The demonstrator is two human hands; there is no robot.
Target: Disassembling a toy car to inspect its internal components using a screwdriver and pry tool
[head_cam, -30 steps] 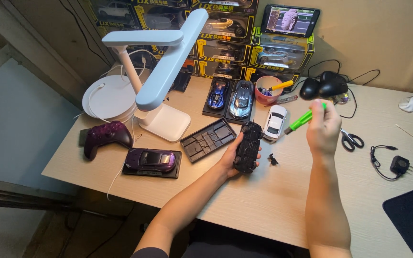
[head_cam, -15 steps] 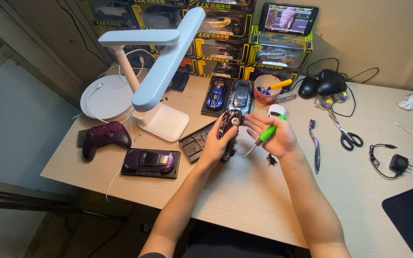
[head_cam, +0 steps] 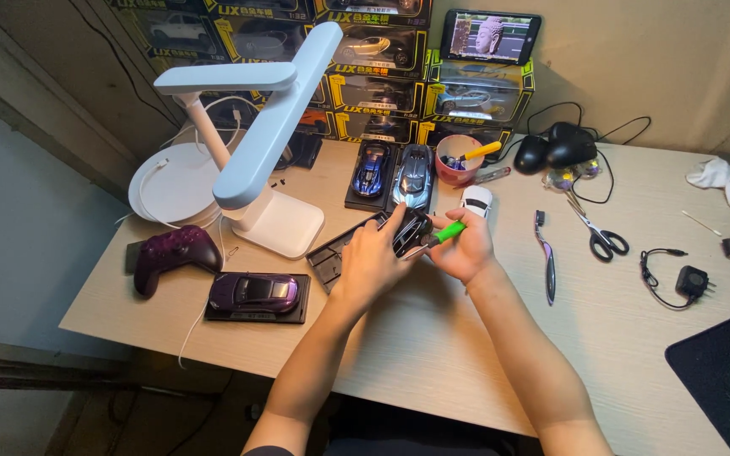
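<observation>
**Inspector:** Item under work is a black model car (head_cam: 412, 231), glossy, held tilted above the wooden desk (head_cam: 433, 338) near its middle. Underside or top? I cannot tell from this angle.

**Clerk:** And the hands?

**Inspector:** Left hand (head_cam: 371, 263) is wrapped around the car, fingers curled over its body. Right hand (head_cam: 465, 251) is closed around a green-handled screwdriver (head_cam: 443, 236), its tip laid against the car.

**Clerk:** Surroundings?

**Inspector:** Crowded behind. A black display base (head_cam: 338, 252) lies just beside the left hand, touching the foot of the white desk lamp (head_cam: 268, 169). A white model car (head_cam: 476, 200) sits just behind the right hand; two blue model cars (head_cam: 394, 173) and a pink cup (head_cam: 455, 160) stand further back (cup holds tools). A purple model car (head_cam: 257, 293) on its base sits well left, near the front edge.

**Clerk:** Open room?

**Inspector:** Bare desk lies toward the near edge, below both forearms. To the right, a folding knife (head_cam: 545, 257) and scissors (head_cam: 597, 230) lie apart from the right hand.
</observation>
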